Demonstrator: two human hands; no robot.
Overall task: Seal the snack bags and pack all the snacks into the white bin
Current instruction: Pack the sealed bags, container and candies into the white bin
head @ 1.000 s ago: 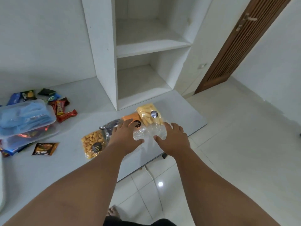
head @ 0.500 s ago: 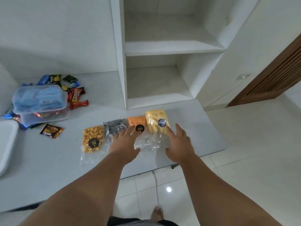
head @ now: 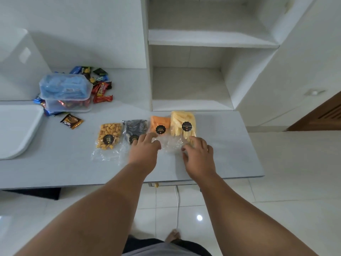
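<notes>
Four clear snack bags lie side by side on the grey counter: yellow nuts bag, dark snack bag, orange snack bag and pale yellow sticks bag. Each has a round black label. My left hand lies flat with its fingers over the near ends of the dark and orange bags. My right hand rests bent fingers on the clear near end of the yellow sticks bag. The white bin sits at the far left.
A clear lidded box with blue contents stands at the back left. Loose wrapped candies lie around it, and a brown sachet lies in front. White shelf niches rise behind the bags. The counter's front edge drops to a tiled floor.
The view has swung left and down, showing the white bin. My right hand has slid back toward the near end of the yellow sticks bag and bent its fingers. My left hand stays on the bags.
</notes>
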